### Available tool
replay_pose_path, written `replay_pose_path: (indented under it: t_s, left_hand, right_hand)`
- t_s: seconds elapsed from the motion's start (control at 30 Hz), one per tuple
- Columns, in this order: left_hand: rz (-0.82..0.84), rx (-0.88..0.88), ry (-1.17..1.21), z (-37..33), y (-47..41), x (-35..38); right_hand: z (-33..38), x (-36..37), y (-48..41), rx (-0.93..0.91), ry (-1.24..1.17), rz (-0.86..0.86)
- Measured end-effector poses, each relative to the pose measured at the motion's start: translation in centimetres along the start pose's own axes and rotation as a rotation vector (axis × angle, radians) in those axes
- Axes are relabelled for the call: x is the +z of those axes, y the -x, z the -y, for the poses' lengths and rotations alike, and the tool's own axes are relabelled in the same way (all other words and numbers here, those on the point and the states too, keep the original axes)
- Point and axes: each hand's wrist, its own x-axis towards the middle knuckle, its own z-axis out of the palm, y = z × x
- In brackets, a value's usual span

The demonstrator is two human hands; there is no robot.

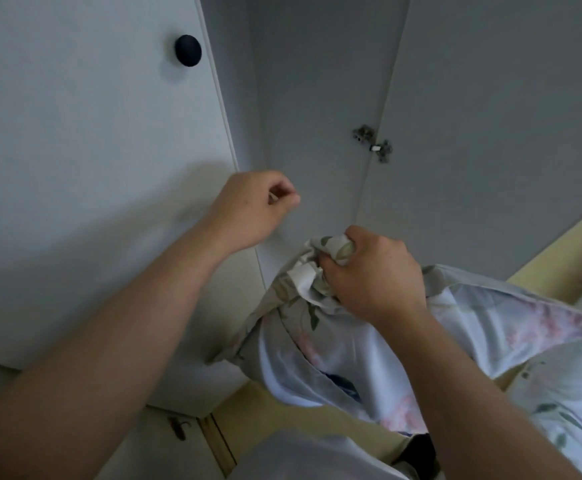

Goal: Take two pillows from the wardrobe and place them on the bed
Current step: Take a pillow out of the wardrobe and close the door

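Observation:
A floral pillow [320, 358] in a pale blue and pink case hangs at the lower middle, in front of the white wardrobe [310, 116]. My right hand [369, 271] is clenched on a bunched corner of its case. My left hand [254, 206] is up beside the edge of the left wardrobe door [92, 168], fingers curled and holding nothing that I can see. At the lower right lies more floral bedding [566, 386] on the bed; whether it is a second pillow I cannot tell.
The left door carries a round black knob [188, 50]. The right door [507, 133] stands swung open on a metal hinge [372, 142]. A yellow bed edge [559, 265] runs along the right. A wooden door with a handle [178, 427] shows at the bottom.

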Motion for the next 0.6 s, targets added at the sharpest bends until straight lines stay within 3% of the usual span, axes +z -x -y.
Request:
replay_pose_path:
  t_s: [0.1,0.33,0.47,0.6]
  left_hand:
    - [0.148,0.291,0.046,-5.1,-0.5,1.6]
    - [0.168,0.893,-0.018,-16.0,-6.1,8.3]
    - [0.096,1.227,-0.286,-23.3,-8.6,13.1]
    - [0.014,1.416,-0.617,-30.5,-10.3,17.0]
  right_hand:
    - [-2.1,-1.1,0.7,0.092,-0.019,-0.038]
    - [-8.4,-5.1,3.8,0.284,-0.047,-0.152]
    - [-11.2,-7.7,5.7,0.352,-0.012,-0.196]
    - [-13.6,-10.3,7.2,0.400,0.051,-0.267]
